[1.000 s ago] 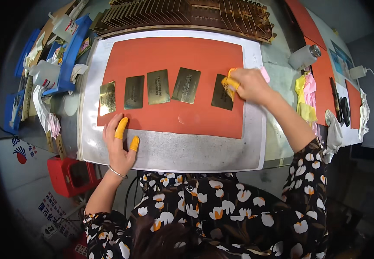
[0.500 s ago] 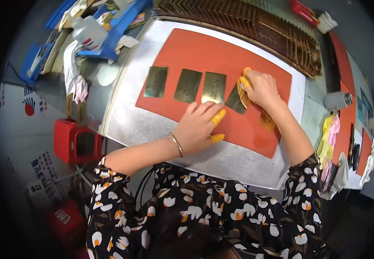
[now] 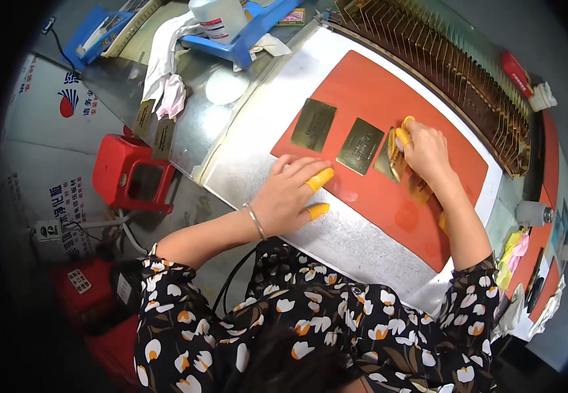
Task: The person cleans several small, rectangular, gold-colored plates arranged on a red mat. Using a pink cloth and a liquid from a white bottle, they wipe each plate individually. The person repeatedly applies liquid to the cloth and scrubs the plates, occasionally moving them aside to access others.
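Note:
My left hand [image 3: 289,194] is over the near left edge of the orange mat [image 3: 389,85], fingers stretched out and holding nothing. Yellow finger cots cover its thumb and forefinger. Two gold metal plates with dark lettering, a left plate [image 3: 313,124] and a middle plate [image 3: 360,145], lie flat on the mat. Farther right, my right hand [image 3: 425,149], also in yellow finger cots, pinches a shiny gold metal plate [image 3: 395,156] held tilted. Whether it grips more than one is hidden. Another gold plate [image 3: 382,168] shows partly beneath it.
A long rack of upright metal plates [image 3: 448,65] runs along the far side. A blue tray [image 3: 231,49] with a white bottle [image 3: 218,18] stands far left. The red stool [image 3: 130,173] is at left; a grey bottle [image 3: 534,213] and cloths [image 3: 512,259] lie right.
My view has turned, so the mat now appears farther right and tilted. Fewer plates lie spread on the mat. My right hand stays pinched on gold plate; my left hand stays outstretched.

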Available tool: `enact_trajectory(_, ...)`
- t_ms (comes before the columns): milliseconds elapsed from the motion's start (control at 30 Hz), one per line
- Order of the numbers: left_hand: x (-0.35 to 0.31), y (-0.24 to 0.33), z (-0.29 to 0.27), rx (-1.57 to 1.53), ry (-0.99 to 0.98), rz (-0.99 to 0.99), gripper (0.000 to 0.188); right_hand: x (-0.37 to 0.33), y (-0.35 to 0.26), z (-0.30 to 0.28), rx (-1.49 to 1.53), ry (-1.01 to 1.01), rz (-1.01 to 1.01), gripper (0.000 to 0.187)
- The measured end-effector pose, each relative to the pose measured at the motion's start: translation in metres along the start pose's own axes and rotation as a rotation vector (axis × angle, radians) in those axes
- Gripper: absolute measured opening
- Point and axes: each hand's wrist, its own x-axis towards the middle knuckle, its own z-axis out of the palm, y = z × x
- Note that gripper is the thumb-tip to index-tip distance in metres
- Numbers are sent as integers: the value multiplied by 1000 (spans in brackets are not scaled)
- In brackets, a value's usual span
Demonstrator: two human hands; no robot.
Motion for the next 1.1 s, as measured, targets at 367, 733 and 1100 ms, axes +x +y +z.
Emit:
enact_trajectory(367, -17, -43, -22, 12, 63, -13, 48, 47, -38, 20, -44, 8, -19, 15)
enact_trajectory(733, 8, -64, -53, -227, 441, -192, 51, -42, -138, 46, 34, -354, -716, 8)
enact_trajectory(1100, 177, 87, 66, -153, -31, 353, 94, -252, 12, -55, 1077, 468, 568, 7)
